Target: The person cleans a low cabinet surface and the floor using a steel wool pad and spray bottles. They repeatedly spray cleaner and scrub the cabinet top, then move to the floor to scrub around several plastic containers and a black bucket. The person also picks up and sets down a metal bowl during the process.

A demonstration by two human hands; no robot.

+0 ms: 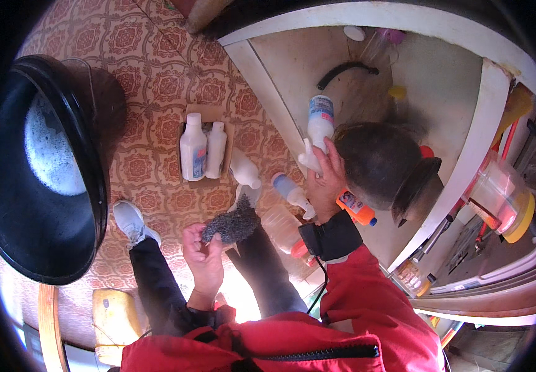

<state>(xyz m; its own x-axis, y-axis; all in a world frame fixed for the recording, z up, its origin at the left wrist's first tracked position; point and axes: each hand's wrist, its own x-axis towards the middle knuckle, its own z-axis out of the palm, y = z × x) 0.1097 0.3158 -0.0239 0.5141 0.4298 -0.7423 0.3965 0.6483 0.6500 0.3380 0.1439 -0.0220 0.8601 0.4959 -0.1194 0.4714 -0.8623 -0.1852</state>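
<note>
A dark grey wire scouring pad (pixel 234 225) is pinched between the thumb and fingers of my left hand (pixel 206 251), above my dark trouser leg. My right hand (pixel 327 179) reaches into the white cabinet and holds a white spray bottle (pixel 320 122) with a blue and pink label by its white trigger head. Below that hand lie an orange bottle (pixel 357 208) with a blue cap and another white spray bottle (pixel 292 193). On the patterned floor, two white bottles (pixel 194 148) rest in a cardboard box (pixel 205 111). A further white bottle (pixel 244 168) lies beside it.
A large black tub (pixel 58 223) with foamy water stands at the left. Inside the cabinet are a dark rounded pot (pixel 372 162) and a black hose piece (pixel 348 70). A clear jar with a yellow lid (pixel 505 200) is at the right. A yellow container (pixel 115 321) stands lower left.
</note>
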